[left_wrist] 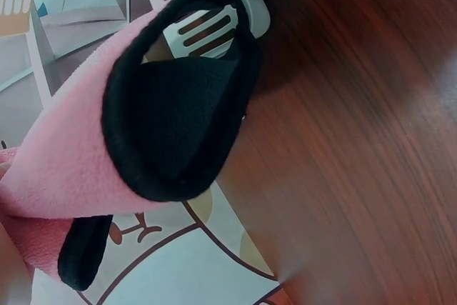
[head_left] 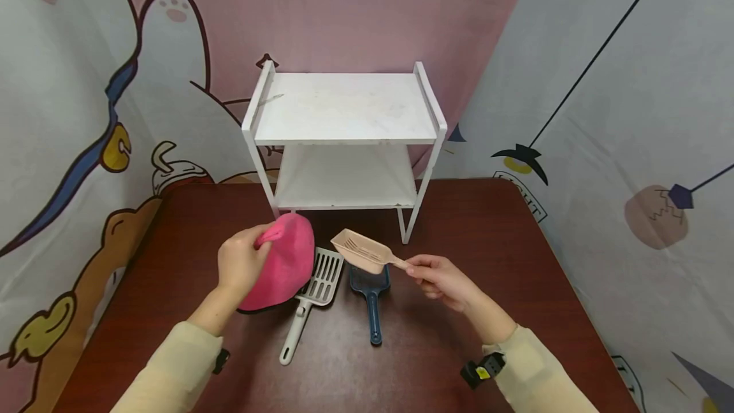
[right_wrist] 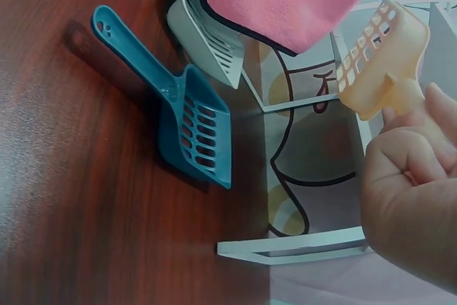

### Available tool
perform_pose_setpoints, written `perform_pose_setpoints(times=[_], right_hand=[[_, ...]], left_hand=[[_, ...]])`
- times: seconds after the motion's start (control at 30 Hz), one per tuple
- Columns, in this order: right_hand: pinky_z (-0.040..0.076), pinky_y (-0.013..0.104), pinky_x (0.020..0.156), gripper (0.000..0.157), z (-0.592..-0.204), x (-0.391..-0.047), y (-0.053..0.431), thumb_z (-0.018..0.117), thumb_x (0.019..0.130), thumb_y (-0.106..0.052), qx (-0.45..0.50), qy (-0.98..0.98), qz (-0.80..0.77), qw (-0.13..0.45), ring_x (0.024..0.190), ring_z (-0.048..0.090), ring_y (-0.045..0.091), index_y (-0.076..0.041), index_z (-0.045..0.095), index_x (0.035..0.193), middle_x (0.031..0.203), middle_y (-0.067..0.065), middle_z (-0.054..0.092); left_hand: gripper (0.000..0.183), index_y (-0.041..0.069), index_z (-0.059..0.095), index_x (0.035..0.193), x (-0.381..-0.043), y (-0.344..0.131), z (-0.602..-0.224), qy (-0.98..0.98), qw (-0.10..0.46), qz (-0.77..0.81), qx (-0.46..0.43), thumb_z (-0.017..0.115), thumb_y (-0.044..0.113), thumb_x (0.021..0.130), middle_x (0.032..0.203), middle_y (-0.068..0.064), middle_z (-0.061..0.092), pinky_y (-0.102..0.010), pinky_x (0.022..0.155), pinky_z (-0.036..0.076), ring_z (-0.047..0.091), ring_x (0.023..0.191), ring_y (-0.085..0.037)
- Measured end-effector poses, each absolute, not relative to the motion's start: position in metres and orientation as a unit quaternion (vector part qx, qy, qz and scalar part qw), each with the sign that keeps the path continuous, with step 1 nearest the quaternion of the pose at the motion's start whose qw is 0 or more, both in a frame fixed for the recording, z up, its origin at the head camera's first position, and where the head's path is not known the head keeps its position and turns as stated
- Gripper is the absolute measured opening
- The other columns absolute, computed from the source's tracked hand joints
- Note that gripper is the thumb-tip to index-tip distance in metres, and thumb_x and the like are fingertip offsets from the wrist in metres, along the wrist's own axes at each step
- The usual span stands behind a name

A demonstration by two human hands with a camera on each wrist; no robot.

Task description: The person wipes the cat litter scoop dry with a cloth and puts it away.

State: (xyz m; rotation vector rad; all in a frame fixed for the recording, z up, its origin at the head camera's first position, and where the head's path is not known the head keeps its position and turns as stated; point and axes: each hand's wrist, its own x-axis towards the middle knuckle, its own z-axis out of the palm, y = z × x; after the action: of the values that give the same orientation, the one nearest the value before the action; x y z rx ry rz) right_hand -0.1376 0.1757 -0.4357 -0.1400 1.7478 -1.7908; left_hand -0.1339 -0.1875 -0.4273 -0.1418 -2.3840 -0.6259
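My left hand (head_left: 243,261) grips a pink cloth (head_left: 292,260) by a bunched fold. In the left wrist view the cloth (left_wrist: 78,126) hangs curled, showing a dark underside and black edging. The handle of a small beige litter scoop (head_left: 362,251) is pinched in my right hand (head_left: 444,281), and its slotted head is raised above the table. Below it lies a dark blue litter scoop (head_left: 373,311), handle toward me. A larger pale grey litter scoop (head_left: 312,301) lies to its left, its head partly beside the cloth.
A white two-tier shelf (head_left: 350,110) stands at the back of the brown wooden table (head_left: 424,362). Its front right leg comes down behind the blue scoop. Cartoon-printed sheets (head_left: 573,81) hang behind and beside the table.
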Motion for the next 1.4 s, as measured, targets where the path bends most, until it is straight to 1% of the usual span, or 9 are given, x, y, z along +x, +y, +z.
perform_pose_setpoints(times=[0.07, 0.17, 0.23, 0.47, 0.73, 0.83, 1.03, 1.23, 1.4], right_hand=[[0.026, 0.015, 0.042, 0.007, -0.433, -0.138, 0.176, 0.056, 0.091, -0.014, -0.054, 0.666, -0.678, 0.307, 0.043, 0.031, 0.0, -0.017, 0.061, 0.094, 0.065, -0.01, 0.047], [0.027, 0.015, 0.043, 0.008, -0.43, -0.14, 0.177, 0.056, 0.091, -0.013, -0.056, 0.669, -0.677, 0.301, 0.043, 0.031, 0.001, -0.019, 0.061, 0.095, 0.065, -0.01, 0.046], [0.027, 0.015, 0.043, 0.01, -0.426, -0.14, 0.177, 0.056, 0.091, -0.012, -0.056, 0.67, -0.678, 0.297, 0.043, 0.031, 0.001, -0.019, 0.061, 0.095, 0.065, -0.01, 0.046], [0.026, 0.016, 0.044, 0.014, -0.412, -0.142, 0.179, 0.054, 0.092, -0.009, -0.062, 0.66, -0.689, 0.291, 0.044, 0.031, 0.002, -0.02, 0.061, 0.096, 0.065, -0.009, 0.046], [0.026, 0.017, 0.044, 0.012, -0.391, -0.144, 0.182, 0.054, 0.092, -0.01, -0.073, 0.673, -0.68, 0.283, 0.045, 0.032, 0.003, -0.019, 0.061, 0.097, 0.065, -0.008, 0.046], [0.024, 0.018, 0.044, 0.015, -0.383, -0.145, 0.182, 0.053, 0.092, -0.009, -0.079, 0.673, -0.681, 0.279, 0.044, 0.032, 0.003, -0.02, 0.062, 0.096, 0.064, -0.008, 0.046], [0.024, 0.018, 0.044, 0.014, -0.367, -0.147, 0.183, 0.054, 0.092, -0.01, -0.105, 0.675, -0.679, 0.269, 0.045, 0.032, 0.003, -0.021, 0.063, 0.097, 0.065, -0.009, 0.048], [0.019, 0.024, 0.045, 0.015, -0.346, -0.148, 0.185, 0.055, 0.093, -0.012, -0.135, 0.678, -0.673, 0.261, 0.045, 0.032, 0.004, -0.022, 0.063, 0.098, 0.065, -0.009, 0.047], [0.016, 0.029, 0.047, 0.016, -0.325, -0.152, 0.187, 0.055, 0.093, -0.012, -0.168, 0.676, -0.674, 0.246, 0.046, 0.032, 0.005, -0.023, 0.064, 0.099, 0.065, -0.008, 0.047]], left_hand=[[0.022, 0.005, 0.073, 0.092, -0.134, -0.189, -0.427, -0.91, 0.331, -0.244, -0.05, 0.074, -0.001, 0.071, 0.071, -0.013, 0.069, -0.037, 0.052, 0.041, 0.058, 0.056, -0.023], [0.021, 0.005, 0.073, 0.091, -0.134, -0.191, -0.426, -0.909, 0.331, -0.251, -0.043, 0.073, -0.001, 0.071, 0.066, -0.012, 0.067, -0.034, 0.051, 0.036, 0.048, 0.052, -0.019], [0.018, 0.004, 0.073, 0.09, -0.133, -0.193, -0.425, -0.908, 0.329, -0.255, -0.037, 0.073, 0.0, 0.072, 0.066, -0.012, 0.067, -0.033, 0.051, 0.036, 0.048, 0.052, -0.019], [0.015, 0.004, 0.072, 0.09, -0.133, -0.199, -0.421, -0.908, 0.323, -0.268, -0.01, 0.074, 0.005, 0.075, 0.071, -0.015, 0.069, -0.035, 0.054, 0.04, 0.056, 0.055, -0.024], [0.013, 0.001, 0.072, 0.087, -0.133, -0.204, -0.419, -0.902, 0.333, -0.273, -0.003, 0.074, 0.004, 0.074, 0.066, -0.015, 0.067, -0.032, 0.051, 0.037, 0.051, 0.052, -0.023], [0.012, 0.001, 0.072, 0.086, -0.133, -0.207, -0.419, -0.901, 0.336, -0.274, 0.001, 0.074, 0.004, 0.074, 0.065, -0.014, 0.066, -0.028, 0.051, 0.035, 0.049, 0.052, -0.022], [0.011, 0.001, 0.072, 0.085, -0.133, -0.211, -0.418, -0.898, 0.34, -0.279, 0.014, 0.074, 0.006, 0.075, 0.062, -0.013, 0.065, -0.019, 0.05, 0.029, 0.047, 0.051, -0.02], [0.009, 0.001, 0.071, 0.085, -0.13, -0.213, -0.416, -0.896, 0.34, -0.284, 0.026, 0.072, 0.003, 0.076, 0.063, -0.014, 0.065, -0.016, 0.05, 0.027, 0.047, 0.052, -0.021], [0.01, 0.001, 0.071, 0.085, -0.129, -0.216, -0.416, -0.898, 0.336, -0.283, 0.035, 0.072, 0.005, 0.077, 0.064, -0.014, 0.065, -0.016, 0.051, 0.028, 0.047, 0.053, -0.02]])
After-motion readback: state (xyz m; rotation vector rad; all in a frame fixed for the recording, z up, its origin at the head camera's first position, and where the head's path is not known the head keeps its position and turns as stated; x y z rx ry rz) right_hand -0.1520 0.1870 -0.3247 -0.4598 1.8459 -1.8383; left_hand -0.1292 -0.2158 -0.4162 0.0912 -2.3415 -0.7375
